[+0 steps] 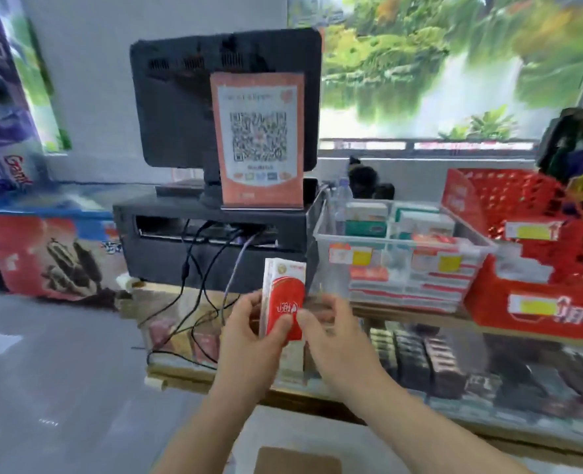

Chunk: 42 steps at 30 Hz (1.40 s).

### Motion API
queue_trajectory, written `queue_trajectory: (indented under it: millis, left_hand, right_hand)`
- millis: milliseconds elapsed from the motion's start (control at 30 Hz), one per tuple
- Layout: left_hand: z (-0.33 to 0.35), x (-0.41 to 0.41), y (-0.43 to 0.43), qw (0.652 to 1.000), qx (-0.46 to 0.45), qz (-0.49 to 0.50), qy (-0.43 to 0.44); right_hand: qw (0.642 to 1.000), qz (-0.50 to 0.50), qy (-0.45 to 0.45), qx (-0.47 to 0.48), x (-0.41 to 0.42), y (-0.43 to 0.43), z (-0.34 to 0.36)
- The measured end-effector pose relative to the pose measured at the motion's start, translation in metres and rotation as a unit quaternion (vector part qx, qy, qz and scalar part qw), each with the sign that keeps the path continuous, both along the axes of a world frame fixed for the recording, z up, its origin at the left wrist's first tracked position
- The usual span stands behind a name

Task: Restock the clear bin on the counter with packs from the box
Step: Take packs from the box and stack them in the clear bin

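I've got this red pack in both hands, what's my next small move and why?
Probably carry the red pack, gripped by the left hand and right hand, rightward and up over the clear bin. It is short of the bin, whose front compartments look part-filled.

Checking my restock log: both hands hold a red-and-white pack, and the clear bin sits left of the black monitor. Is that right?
Not quite. The head view shows the clear bin right of the black monitor, not left. The left hand and right hand do hold the red-and-white pack.
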<state>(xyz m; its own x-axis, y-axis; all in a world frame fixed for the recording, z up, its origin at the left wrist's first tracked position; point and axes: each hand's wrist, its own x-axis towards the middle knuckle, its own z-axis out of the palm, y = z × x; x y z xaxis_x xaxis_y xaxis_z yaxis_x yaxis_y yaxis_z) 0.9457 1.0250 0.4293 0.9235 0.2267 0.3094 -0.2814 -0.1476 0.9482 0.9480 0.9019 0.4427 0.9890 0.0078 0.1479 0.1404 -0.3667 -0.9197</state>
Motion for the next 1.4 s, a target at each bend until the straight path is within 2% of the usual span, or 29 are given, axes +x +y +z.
queue_trajectory:
  millis: [133,400,567,700,833,967,1100,1200,1267,1400]
  left_hand:
    - [0.061,0.004,-0.013,0.998,0.009,0.012,-0.062]
    - [0.134,0.036,-0.027,0.993,0.052,0.017,-0.108]
    - [0.161,0.062,-0.037,0.988,0.099,-0.005,-0.121]
    - [0.174,0.079,-0.054,0.98,0.144,-0.034,-0.129]
    - [0.177,0.087,-0.062,0.976,0.185,-0.055,-0.097]
    - [0.178,0.085,-0.05,0.974,0.205,-0.026,-0.093]
    - [0.183,0.086,-0.033,0.977,0.186,0.033,-0.095]
    - [0.184,0.09,-0.026,0.978,0.176,0.068,-0.093]
    - [0.183,0.092,-0.023,0.977,0.173,0.089,-0.092]
    - [0.178,0.095,-0.02,0.975,0.169,0.115,-0.087]
  right_hand:
    - [0.998,0.001,-0.054,0.045,0.003,0.001,0.072]
    - [0.989,-0.045,-0.122,0.064,0.039,-0.01,0.163]
    - [0.988,-0.046,-0.103,0.108,0.058,-0.032,0.187]
    - [0.989,-0.062,-0.096,0.091,0.078,-0.048,0.193]
    - [0.988,-0.102,-0.084,0.074,0.103,-0.064,0.195]
    - [0.991,-0.121,-0.054,-0.001,0.142,-0.093,0.189]
    - [0.985,-0.06,0.002,-0.159,0.183,-0.108,0.172]
    - [0.956,0.013,0.059,-0.285,0.207,-0.112,0.155]
    - [0.924,0.067,0.103,-0.362,0.218,-0.112,0.143]
    - [0.865,0.131,0.147,-0.461,0.23,-0.11,0.118]
